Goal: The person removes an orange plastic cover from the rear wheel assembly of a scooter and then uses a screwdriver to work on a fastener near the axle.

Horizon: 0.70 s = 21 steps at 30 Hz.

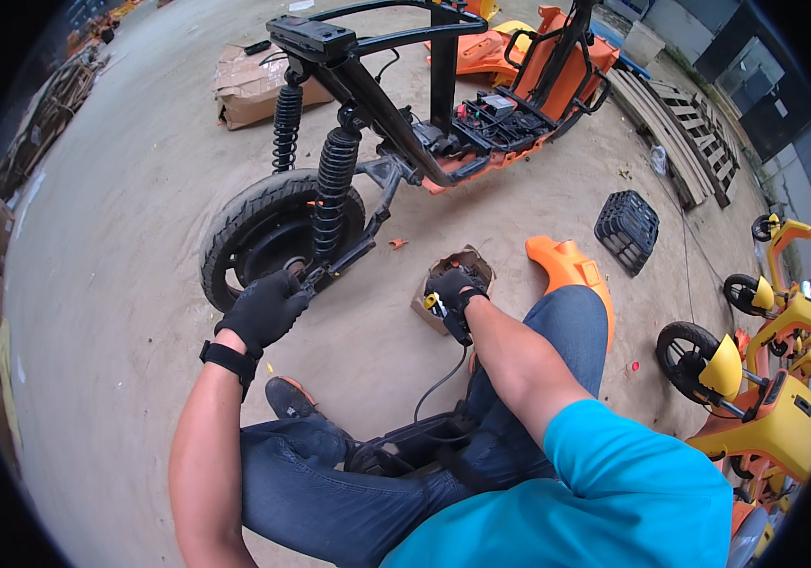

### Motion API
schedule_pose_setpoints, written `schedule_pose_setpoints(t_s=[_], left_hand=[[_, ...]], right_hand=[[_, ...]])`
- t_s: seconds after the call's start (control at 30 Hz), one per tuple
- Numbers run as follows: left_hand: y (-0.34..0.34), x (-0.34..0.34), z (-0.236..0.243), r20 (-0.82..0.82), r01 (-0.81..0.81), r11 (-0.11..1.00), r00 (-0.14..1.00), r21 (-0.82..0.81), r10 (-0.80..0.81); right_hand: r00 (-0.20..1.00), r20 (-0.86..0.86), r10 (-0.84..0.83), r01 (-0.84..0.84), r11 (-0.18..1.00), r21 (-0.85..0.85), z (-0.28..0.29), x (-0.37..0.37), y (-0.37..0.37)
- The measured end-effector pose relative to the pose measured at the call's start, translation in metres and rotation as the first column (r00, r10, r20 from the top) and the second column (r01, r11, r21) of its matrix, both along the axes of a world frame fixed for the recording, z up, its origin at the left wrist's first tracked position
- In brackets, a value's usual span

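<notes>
My left hand, in a black glove, is curled at the hub end of the swing arm, beside the rear wheel of a stripped scooter frame. Its fingertips are partly hidden, so what they grip cannot be made out. My right hand, also gloved, reaches into a small open cardboard box on the ground; its fingers are lost among dark small parts. A yellow-and-black object shows at that wrist, with a black cable running down from there. A black coil shock absorber rises above my left hand.
An orange plastic cover lies by my right knee, and a black crate farther right. Yellow scooters line the right side. Wooden pallets and a larger cardboard box lie farther off.
</notes>
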<state>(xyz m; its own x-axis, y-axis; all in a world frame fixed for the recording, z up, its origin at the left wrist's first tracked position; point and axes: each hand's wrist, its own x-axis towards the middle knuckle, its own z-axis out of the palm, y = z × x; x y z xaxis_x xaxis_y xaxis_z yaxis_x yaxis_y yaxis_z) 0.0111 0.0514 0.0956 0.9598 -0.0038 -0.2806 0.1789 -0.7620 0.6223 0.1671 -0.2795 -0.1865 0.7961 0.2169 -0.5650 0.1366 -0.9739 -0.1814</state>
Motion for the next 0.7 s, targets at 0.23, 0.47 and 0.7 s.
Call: schedule_pose_setpoints(t_s=[0.23,0.47,0.7], left_hand=[[0.009,0.001,0.007,0.134,-0.092,0.996,0.987,0.014,0.089],[0.031,-0.001,0.004,0.191,-0.201,0.979,0.963,0.043,0.19],[0.028,0.003,0.003,0.181,-0.211,0.977,0.963,0.034,0.202]], right_hand=[[0.987,0.121,0.108,-0.108,0.994,-0.008,-0.083,0.021,-0.031],[0.982,0.029,-0.188,0.181,0.97,0.162,0.009,0.001,0.0],[0.992,-0.125,-0.029,0.026,0.999,-0.022,0.081,-0.012,0.004]])
